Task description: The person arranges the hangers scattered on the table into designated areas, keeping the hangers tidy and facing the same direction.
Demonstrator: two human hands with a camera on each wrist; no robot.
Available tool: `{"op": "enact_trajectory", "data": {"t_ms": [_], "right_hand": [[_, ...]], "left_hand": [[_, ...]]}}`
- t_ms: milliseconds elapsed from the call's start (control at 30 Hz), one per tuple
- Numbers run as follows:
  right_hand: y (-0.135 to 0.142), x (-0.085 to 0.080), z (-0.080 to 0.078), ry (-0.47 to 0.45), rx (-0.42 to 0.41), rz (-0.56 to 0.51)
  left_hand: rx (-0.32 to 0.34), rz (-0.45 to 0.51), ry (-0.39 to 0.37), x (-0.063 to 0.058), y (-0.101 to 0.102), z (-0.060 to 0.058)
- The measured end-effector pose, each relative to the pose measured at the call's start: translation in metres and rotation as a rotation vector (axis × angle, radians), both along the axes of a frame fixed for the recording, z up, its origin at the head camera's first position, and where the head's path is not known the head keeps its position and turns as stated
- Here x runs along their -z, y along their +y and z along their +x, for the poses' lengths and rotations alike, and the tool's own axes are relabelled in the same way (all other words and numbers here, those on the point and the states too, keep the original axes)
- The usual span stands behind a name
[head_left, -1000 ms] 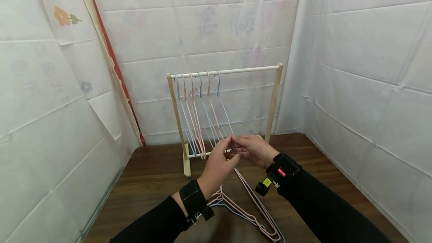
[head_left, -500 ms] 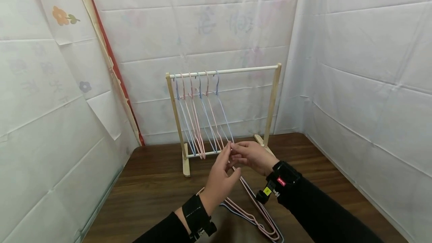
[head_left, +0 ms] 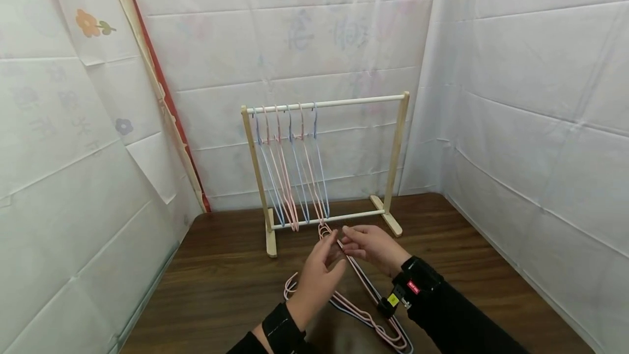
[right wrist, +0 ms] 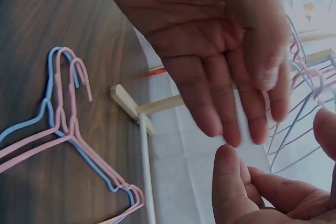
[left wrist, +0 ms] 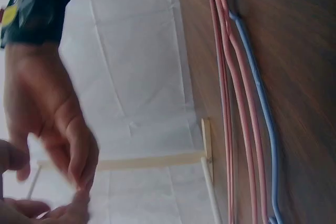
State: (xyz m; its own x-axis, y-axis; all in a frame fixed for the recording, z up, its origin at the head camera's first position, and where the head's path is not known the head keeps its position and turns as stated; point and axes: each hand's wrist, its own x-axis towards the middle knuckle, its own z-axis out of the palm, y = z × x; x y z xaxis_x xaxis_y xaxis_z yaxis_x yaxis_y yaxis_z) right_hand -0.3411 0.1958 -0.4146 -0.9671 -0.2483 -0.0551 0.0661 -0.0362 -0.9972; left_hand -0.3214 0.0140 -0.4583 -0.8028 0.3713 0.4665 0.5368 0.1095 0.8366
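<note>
In the head view, my left hand [head_left: 318, 277] and right hand [head_left: 374, 246] face each other just in front of the rack, fingers loosely bent and nothing between them. The right wrist view confirms it: my left palm [right wrist: 194, 35] is bare, opposite my right fingertips [right wrist: 228, 161]. Below them on the table lies a loose stack of pink hangers [right wrist: 105, 166] and a blue hanger [right wrist: 50, 98], hooks side by side. Behind the hands, several pink and blue hangers hang from the rail; the rightmost is a blue hanger [head_left: 320, 165].
A small rack with a white top rail [head_left: 363, 102] and wooden posts [head_left: 396, 152] stands at the back of the brown wooden table [head_left: 216, 288]. Its hangers bunch on the left half. White sheeting [head_left: 530, 124] encloses the table on the sides and back.
Both hands have come down and back from the rack, with a wider gap between them. The rightmost blue hanger's lower end has swung left, away from the hands, and hangs straighter.
</note>
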Motion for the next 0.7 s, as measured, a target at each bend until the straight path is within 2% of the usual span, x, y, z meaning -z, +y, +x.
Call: {"op": "enact_trajectory", "data": {"t_ms": [100, 200, 267, 367, 433, 533, 700], "right_hand": [[0.003, 0.011, 0.006, 0.014, 0.018, 0.05], [0.005, 0.019, 0.014, 0.056, 0.014, 0.147], [0.007, 0.024, 0.02, 0.105, 0.015, 0.283], [0.008, 0.031, 0.03, 0.173, 0.028, 0.514], [0.009, 0.036, 0.036, 0.211, 0.029, 0.677], [0.009, 0.044, 0.046, 0.237, 0.016, 0.836], [0.009, 0.056, 0.062, 0.2, 0.016, 0.979]], "left_hand": [[-0.039, -0.141, -0.04, 0.006, -0.007, -0.002], [-0.083, -0.364, -0.041, 0.011, -0.017, -0.003], [-0.126, -0.526, 0.002, 0.015, -0.025, -0.004], [-0.203, -0.702, 0.082, 0.025, -0.038, -0.008], [-0.25, -0.778, 0.1, 0.031, -0.048, -0.012], [-0.314, -0.843, 0.074, 0.036, -0.06, -0.016], [-0.358, -0.883, -0.001, 0.037, -0.075, -0.015]]}}
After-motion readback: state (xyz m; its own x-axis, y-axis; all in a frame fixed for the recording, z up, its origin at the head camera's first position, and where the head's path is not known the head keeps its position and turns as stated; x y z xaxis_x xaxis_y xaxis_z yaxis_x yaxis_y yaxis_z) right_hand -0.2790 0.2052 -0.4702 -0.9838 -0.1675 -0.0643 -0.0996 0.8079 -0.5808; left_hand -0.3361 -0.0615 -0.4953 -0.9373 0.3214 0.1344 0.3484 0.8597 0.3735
